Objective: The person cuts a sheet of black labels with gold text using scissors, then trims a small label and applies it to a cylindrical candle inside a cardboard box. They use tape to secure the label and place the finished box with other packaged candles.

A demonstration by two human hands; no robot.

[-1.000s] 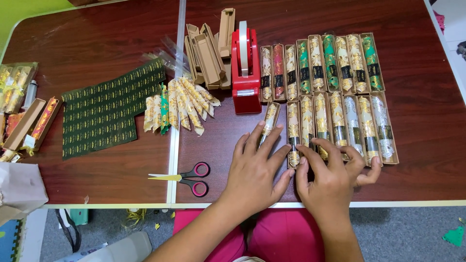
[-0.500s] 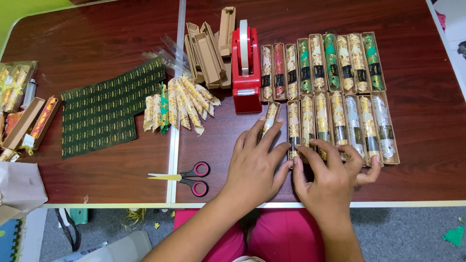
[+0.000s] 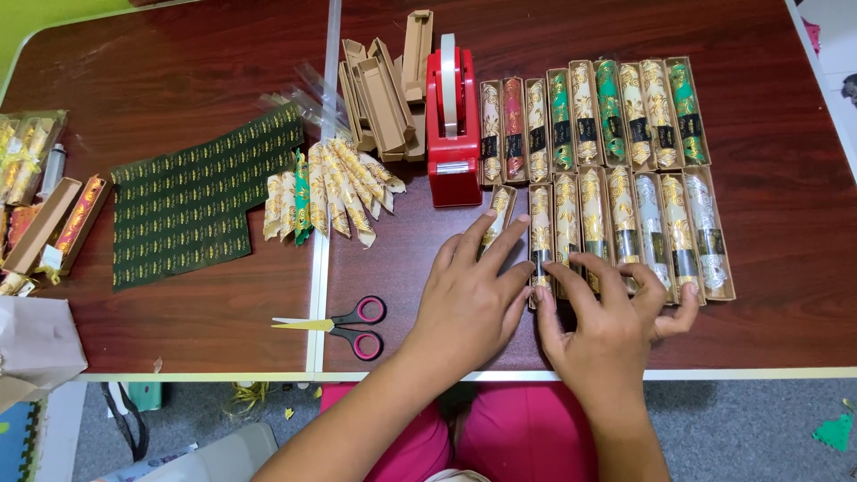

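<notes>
Gold-wrapped roll in narrow tan box (image 3: 540, 234) sits at left end of lower row (image 3: 661, 228), near desk front edge. Left hand (image 3: 471, 299) flat over it, fingers spread, fingertips touching box and tilted box (image 3: 498, 214) just beside. Right hand (image 3: 611, 326) spread too, fingertips pressing lower ends of neighbouring boxes. Upper row (image 3: 594, 116) of boxed rolls lies behind. Red tape dispenser (image 3: 451, 120) left of rows. Scissors (image 3: 344, 323) near left hand on dark desk (image 3: 178, 71).
</notes>
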